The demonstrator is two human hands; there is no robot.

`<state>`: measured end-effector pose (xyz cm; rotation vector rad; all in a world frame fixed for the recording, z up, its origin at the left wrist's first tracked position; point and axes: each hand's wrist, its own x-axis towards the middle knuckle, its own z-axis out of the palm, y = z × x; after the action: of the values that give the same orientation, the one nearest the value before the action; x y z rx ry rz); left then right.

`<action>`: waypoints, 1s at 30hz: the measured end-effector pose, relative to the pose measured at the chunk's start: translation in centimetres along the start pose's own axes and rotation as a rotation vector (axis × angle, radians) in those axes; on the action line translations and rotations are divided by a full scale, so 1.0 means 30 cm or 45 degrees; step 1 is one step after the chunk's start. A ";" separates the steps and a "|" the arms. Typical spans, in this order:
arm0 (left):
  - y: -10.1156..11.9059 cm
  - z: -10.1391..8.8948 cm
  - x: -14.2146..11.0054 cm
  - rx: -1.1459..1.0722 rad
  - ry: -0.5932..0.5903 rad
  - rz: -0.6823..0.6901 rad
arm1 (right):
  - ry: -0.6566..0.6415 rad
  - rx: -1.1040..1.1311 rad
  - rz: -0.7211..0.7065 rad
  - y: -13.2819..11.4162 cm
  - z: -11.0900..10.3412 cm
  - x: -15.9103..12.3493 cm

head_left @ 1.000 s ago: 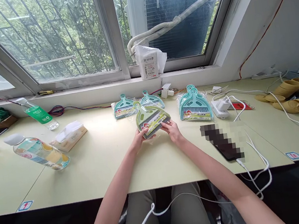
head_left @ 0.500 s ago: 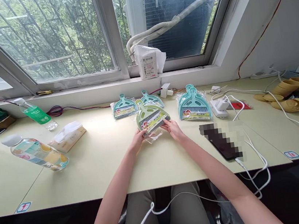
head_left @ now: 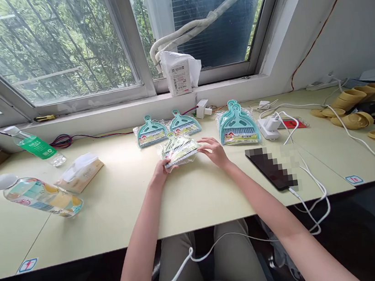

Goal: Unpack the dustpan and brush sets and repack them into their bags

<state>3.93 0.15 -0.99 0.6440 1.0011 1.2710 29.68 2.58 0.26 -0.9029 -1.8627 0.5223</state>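
Note:
Between my hands is a green dustpan-and-brush set (head_left: 180, 147) in clear plastic wrap, tilted flatter over the table, with glare on the wrap. My left hand (head_left: 162, 170) grips its lower left corner, thumb on top. At the right edge my right hand (head_left: 215, 152) is closed on the set, its fingers close together; their undersides are hidden. Just behind lie two wrapped teal dustpan sets, a left one (head_left: 151, 131) and a right one (head_left: 183, 123). Farther right is a stack of wrapped teal dustpan sets (head_left: 238, 124).
On the left are a fruit-print bottle (head_left: 43, 196), a green-label bottle (head_left: 36, 144) and a tissue pack (head_left: 81, 175). To the right lie a phone (head_left: 270, 170), a white charger (head_left: 269, 127), white cables and yellow rolls (head_left: 352, 107). A carton (head_left: 179, 77) stands on the sill.
The green set has tipped back from facing me to a flatter slant, and my hands turned with it. The view has shifted slightly right and down.

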 end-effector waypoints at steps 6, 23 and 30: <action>0.027 0.019 -0.059 0.274 -0.339 -0.115 | 0.261 0.202 0.124 0.002 0.012 -0.003; -0.030 0.142 -0.141 0.651 -0.510 0.369 | 0.234 0.783 0.715 0.071 -0.006 0.012; -0.178 0.332 -0.090 1.162 0.022 0.956 | 0.305 0.710 0.622 0.118 -0.225 0.012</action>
<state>15.26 -2.36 -0.37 1.8420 1.4177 1.4018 36.90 4.91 1.03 -0.9765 -1.1760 1.1139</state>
